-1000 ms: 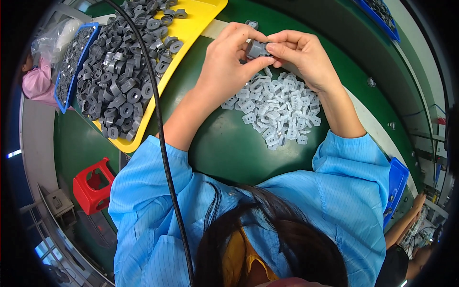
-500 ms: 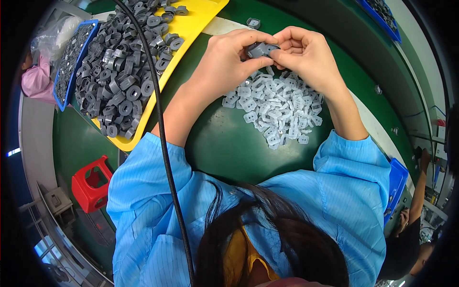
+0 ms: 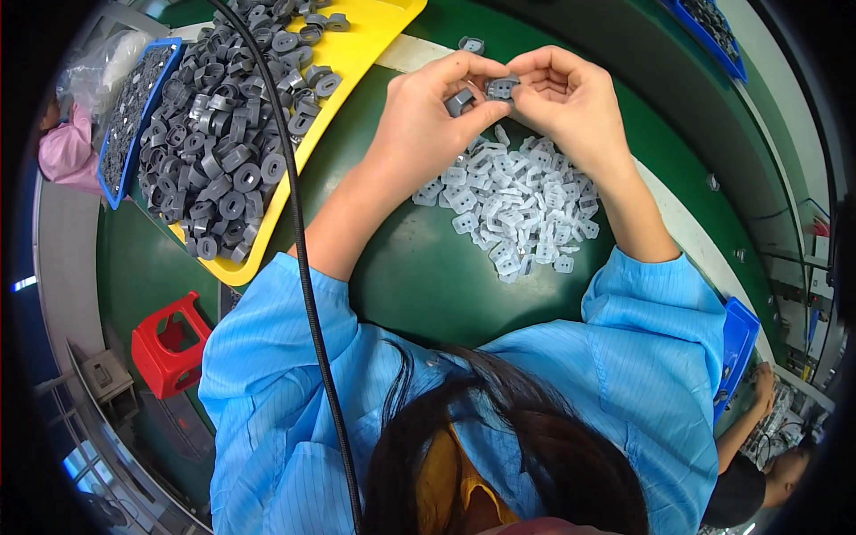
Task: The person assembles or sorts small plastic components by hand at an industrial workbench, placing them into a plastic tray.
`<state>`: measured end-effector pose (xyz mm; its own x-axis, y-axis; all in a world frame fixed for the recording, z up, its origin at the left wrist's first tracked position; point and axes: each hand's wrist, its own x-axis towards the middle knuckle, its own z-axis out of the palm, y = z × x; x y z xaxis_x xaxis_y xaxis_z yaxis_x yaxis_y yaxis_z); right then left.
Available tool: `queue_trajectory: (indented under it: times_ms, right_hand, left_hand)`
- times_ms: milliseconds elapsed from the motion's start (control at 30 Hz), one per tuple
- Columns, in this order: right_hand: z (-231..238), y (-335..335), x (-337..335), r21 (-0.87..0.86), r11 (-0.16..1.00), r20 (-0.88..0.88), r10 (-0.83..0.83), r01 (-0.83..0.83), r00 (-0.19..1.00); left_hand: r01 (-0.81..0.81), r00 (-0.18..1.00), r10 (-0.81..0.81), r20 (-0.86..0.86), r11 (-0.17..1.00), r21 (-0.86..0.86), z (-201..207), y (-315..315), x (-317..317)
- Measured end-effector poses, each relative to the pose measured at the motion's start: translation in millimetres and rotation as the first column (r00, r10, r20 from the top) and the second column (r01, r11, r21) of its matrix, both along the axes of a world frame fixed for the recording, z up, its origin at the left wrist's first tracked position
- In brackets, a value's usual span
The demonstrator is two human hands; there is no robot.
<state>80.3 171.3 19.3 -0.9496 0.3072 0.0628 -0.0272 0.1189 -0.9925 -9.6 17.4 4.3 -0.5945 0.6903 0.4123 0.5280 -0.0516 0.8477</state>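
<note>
My left hand [image 3: 426,116] and my right hand [image 3: 578,107] meet above the far side of the green table. Their fingertips pinch a small grey plastic housing [image 3: 502,88] from both sides, its face with small holes showing upward. A second grey plastic housing [image 3: 460,102] rests in the curl of my left fingers. Just below my hands lies a loose pile of translucent white plastic plates [image 3: 526,201], each small and squarish with holes. One more grey housing [image 3: 472,45] sits alone beyond my fingers.
At the left, a yellow tray [image 3: 349,94] holds a heap of grey housings [image 3: 234,160]. Beside it is a blue tray [image 3: 119,190] of small dark parts. A black cable [image 3: 300,223] crosses the view. A red stool [image 3: 169,348] stands lower left; co-workers appear at both sides.
The pinched housing has turned, so its holed face now shows. The second housing in my left hand has come into sight. At the right, a co-worker's arm has shifted.
</note>
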Motion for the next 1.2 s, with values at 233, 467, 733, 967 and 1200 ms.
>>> queue_trajectory:
  times_ms: [233,467,733,967,1200]
  right_hand:
    - [5.2,-3.6,2.3,-0.06,0.998,-0.172,0.018,-0.029,0.985]
    - [10.7,24.7,3.0,-0.462,0.861,-0.01,0.236,-0.214,0.972]
    - [4.7,4.1,-0.2,-0.299,0.937,-0.021,0.182,-0.18,0.983]
    - [4.9,1.5,-0.3,0.015,1.0,-0.081,-0.003,0.004,0.997]
    - [7.2,-12.9,4.5,0.423,0.885,-0.347,-0.043,0.197,0.937]
  left_hand:
    - [0.072,0.913,-0.102,0.394,0.993,0.09,6.5,-4.0,-2.6]
    - [0.083,0.816,-0.139,0.562,0.989,0.124,8.6,-1.4,-0.6]
    - [0.086,0.907,-0.115,0.404,0.992,0.091,5.8,-1.7,0.5]
    - [0.076,0.872,-0.079,0.483,0.997,0.026,6.4,-5.7,-7.8]
    - [0.05,0.906,-0.091,0.413,0.993,0.108,4.3,-1.5,3.2]
